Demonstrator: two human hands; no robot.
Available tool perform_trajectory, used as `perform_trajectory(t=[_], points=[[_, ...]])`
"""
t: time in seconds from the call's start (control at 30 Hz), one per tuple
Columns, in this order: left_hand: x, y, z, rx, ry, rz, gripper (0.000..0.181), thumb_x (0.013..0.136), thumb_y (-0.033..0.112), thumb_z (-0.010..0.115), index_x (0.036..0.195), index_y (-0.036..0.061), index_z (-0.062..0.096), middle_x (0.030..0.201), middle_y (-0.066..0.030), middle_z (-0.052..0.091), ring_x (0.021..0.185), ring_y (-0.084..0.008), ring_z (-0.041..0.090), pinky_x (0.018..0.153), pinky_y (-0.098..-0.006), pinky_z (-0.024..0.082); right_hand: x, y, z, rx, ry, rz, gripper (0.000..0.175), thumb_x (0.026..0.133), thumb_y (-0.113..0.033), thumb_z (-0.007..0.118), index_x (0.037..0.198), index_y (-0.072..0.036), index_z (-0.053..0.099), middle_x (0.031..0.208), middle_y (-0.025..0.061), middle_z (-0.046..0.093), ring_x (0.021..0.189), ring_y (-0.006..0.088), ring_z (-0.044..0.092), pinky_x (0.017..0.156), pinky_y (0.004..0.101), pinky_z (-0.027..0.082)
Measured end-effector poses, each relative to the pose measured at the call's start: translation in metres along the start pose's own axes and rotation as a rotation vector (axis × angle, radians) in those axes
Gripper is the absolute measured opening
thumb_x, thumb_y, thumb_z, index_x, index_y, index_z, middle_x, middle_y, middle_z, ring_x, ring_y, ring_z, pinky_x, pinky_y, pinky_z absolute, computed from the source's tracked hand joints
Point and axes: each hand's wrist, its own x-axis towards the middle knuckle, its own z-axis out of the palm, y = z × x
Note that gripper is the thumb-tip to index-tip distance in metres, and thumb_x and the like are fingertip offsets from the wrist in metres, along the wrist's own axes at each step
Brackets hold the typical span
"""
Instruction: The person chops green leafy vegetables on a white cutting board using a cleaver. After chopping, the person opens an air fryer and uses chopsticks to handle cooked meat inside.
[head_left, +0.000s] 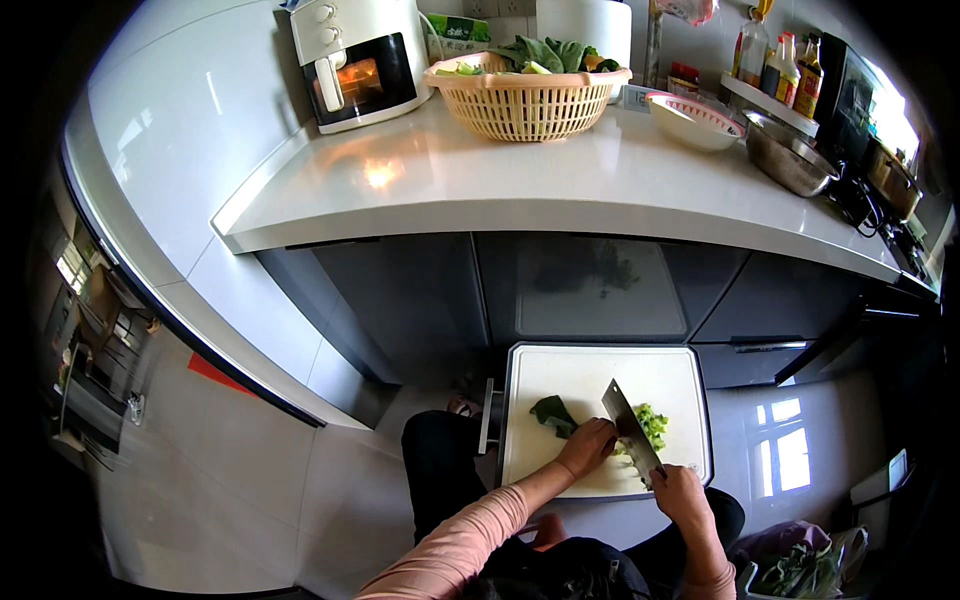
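My right hand (681, 491) grips the handle of a Chinese cleaver (631, 431), its broad blade slanting up and left over a white cutting board (600, 367). Close against the blade's left side, my left hand (591, 448) holds down a leafy green vegetable; the held part is hidden under the fingers. Its dark green leaf (553, 415) sticks out to the left. Chopped light-green stem pieces (651, 426) lie heaped to the right of the blade, with a few bits beneath it. The board has a dark rim and sits low, between my knees.
On the counter (487, 176) stand a lit air fryer (364, 67), a plastic basket (525, 105) of leafy greens, a bowl (694, 121) and a steel basin (789, 156). Dark cabinets (397, 300) face me. A bag of greens (802, 566) is at lower right.
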Motion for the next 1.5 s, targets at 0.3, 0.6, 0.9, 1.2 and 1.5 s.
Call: perform_trajectory(t=[0.3,0.6,0.9,1.2,1.5], points=[[0.000,0.001,0.001,-0.001,-0.006,-0.003,0.013,0.071,0.003,0.062,0.083,0.0034,0.055,0.088,-0.0127,0.056,0.083,-0.0315,0.054,0.075,-0.0392,0.046,0.007,0.000,-0.001,0.047,-0.047,-0.001,0.031,0.085,-0.025,0.052,0.076,0.002,0.063,0.072,0.0261,0.060,0.072,0.0443,0.058,0.068,0.0503,0.046],[-0.003,-0.002,0.004,-0.041,0.001,-0.016,0.016,0.070,0.003,0.063,0.084,0.0043,0.057,0.088,-0.0135,0.058,0.084,-0.0323,0.054,0.075,-0.0404,0.045,0.069,-0.033,0.030,0.058,0.020,-0.020,0.035,0.086,-0.030,0.051,0.081,0.004,0.060,0.074,0.0275,0.060,0.075,0.0457,0.058,0.070,0.0519,0.045],[-0.003,-0.007,0.006,0.077,0.039,-0.032,0.012,0.068,0.007,0.065,0.080,0.0055,0.061,0.086,-0.0115,0.061,0.079,-0.0310,0.056,0.076,-0.0433,0.042,0.045,-0.010,0.025,0.055,0.002,0.021,0.032,0.086,-0.028,0.050,0.081,0.001,0.063,0.078,0.0265,0.061,0.077,0.0427,0.059,0.072,0.0496,0.047],[0.004,0.000,0.000,0.158,0.025,0.008,0.015,0.067,0.005,0.066,0.079,0.0090,0.060,0.081,-0.0072,0.060,0.079,-0.0275,0.056,0.072,-0.0397,0.043,0.035,-0.002,0.015,0.144,0.086,0.006,0.032,0.087,-0.028,0.051,0.080,0.002,0.062,0.072,0.0256,0.060,0.074,0.0432,0.058,0.070,0.0489,0.047],[0.003,-0.003,0.002,0.106,0.063,0.016,0.015,0.068,0.003,0.066,0.080,0.0071,0.057,0.080,-0.0095,0.059,0.077,-0.0297,0.056,0.070,-0.0400,0.045,0.023,-0.005,0.016,0.079,0.016,0.013,0.032,0.087,-0.027,0.051,0.080,0.002,0.062,0.074,0.0247,0.061,0.075,0.0422,0.059,0.071,0.0482,0.047]])
